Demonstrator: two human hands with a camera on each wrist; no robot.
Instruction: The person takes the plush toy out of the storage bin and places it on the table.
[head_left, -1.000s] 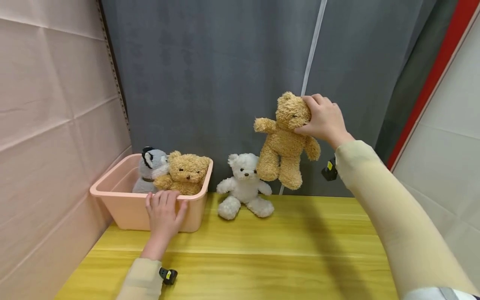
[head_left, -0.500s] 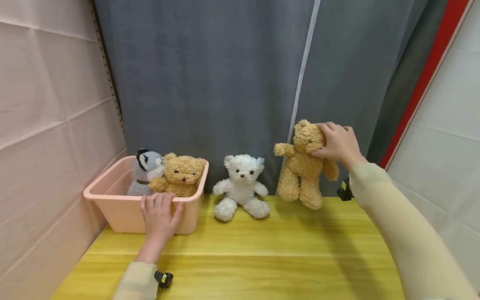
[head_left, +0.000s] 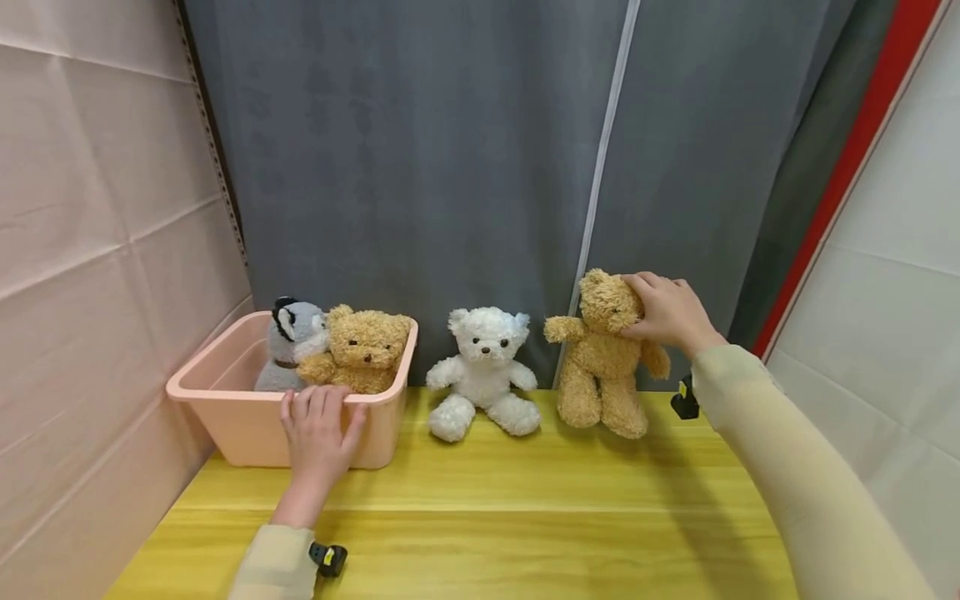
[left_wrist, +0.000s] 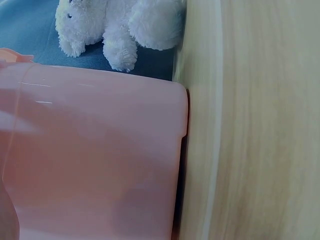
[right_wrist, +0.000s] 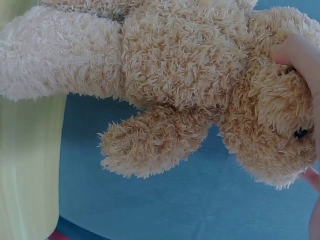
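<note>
My right hand grips a golden-brown teddy bear by the head, thumb across its face. The bear is upright, its feet close over the wooden table near the back edge. The right wrist view shows the bear's shaggy body and my thumb on its muzzle. At the left, my left hand holds the front rim of a pink plastic storage bin, fingers hooked over it. Inside the bin sit a grey-and-white plush dog and another golden-brown teddy bear.
A white teddy bear sits on the table between the bin and the held bear. Behind stands a grey curtain. Pale cloth walls close off the left and right sides.
My right hand has lowered the golden-brown teddy bear from above the white bear's right side down toward the table, shifting right. My left hand has kept its hold on the bin.
</note>
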